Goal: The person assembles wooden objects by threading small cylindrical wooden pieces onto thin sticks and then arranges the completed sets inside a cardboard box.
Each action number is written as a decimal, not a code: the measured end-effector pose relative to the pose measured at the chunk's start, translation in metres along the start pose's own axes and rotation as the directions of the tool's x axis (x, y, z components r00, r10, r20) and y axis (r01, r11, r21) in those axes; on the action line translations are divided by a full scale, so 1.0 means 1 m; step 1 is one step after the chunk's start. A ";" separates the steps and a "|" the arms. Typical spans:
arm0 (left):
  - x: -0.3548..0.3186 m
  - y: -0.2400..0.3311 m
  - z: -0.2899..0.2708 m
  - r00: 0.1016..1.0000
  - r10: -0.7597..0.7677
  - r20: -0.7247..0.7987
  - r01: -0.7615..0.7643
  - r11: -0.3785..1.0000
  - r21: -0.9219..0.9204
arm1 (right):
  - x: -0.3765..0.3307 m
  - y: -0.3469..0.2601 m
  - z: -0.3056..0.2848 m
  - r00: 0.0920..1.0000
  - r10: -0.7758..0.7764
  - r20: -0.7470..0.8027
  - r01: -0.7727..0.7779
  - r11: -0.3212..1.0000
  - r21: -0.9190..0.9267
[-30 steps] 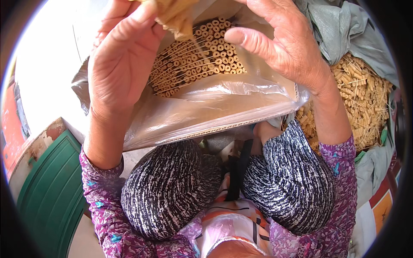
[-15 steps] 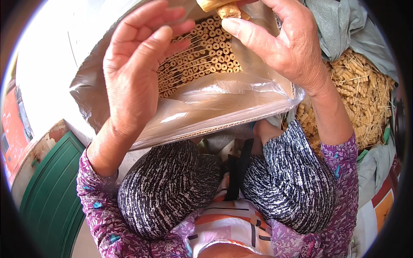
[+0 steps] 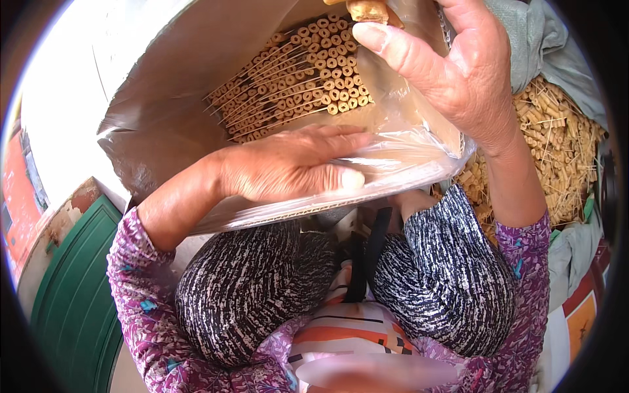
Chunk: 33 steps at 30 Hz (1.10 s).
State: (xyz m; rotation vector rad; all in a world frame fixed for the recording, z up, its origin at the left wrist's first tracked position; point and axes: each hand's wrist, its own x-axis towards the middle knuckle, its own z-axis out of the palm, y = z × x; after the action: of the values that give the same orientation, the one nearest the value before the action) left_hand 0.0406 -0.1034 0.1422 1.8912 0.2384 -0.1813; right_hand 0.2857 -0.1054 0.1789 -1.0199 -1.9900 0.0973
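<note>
A cardboard box (image 3: 262, 219) lined with a clear plastic bag (image 3: 406, 147) stands in front of my knees. Inside are rows of tan, hollow rolled pieces (image 3: 331, 62) on thin sticks, their round ends facing up. My left hand (image 3: 288, 164) lies flat over the liner along the box's near side, fingers stretched to the right, holding nothing. Above the box's right side, my right hand (image 3: 452, 72) is closed on a skewer of rolled pieces (image 3: 368, 10). The upper frame edge cuts off its fingers and part of that skewer.
To the right, a large grey-green sack (image 3: 524, 39) lies open around a heap of loose skewers (image 3: 557, 144). My knees in patterned trousers (image 3: 452, 275) are close to the box. A green panel (image 3: 78, 295) leans at the left.
My left hand has come down from above the box onto the liner at its near side, uncovering more rows. My right hand has shifted slightly right, still with the skewer.
</note>
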 end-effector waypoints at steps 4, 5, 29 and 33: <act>-0.013 0.026 -0.015 0.990 -0.077 0.119 0.105 0.961 -0.254 | -0.003 0.002 0.009 0.998 -0.051 -0.037 0.052 0.999 0.013; -0.007 0.023 -0.028 0.983 -0.088 0.162 0.147 0.905 -0.399 | -0.004 0.003 0.006 0.998 -0.056 -0.042 0.056 0.998 0.003; 0.038 -0.071 0.011 0.842 -0.476 -0.255 0.537 0.684 0.494 | 0.008 -0.003 -0.001 0.996 0.023 0.083 -0.016 0.996 -0.087; 0.040 -0.080 0.011 0.826 -0.372 -0.424 0.542 0.729 0.417 | 0.011 -0.008 0.001 0.999 0.030 0.044 -0.029 0.999 -0.035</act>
State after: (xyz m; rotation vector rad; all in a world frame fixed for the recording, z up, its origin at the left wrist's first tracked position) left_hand 0.0589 -0.0850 0.0561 2.3734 0.9805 -0.3091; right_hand 0.2767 -0.1033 0.1889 -1.0779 -2.0232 0.1031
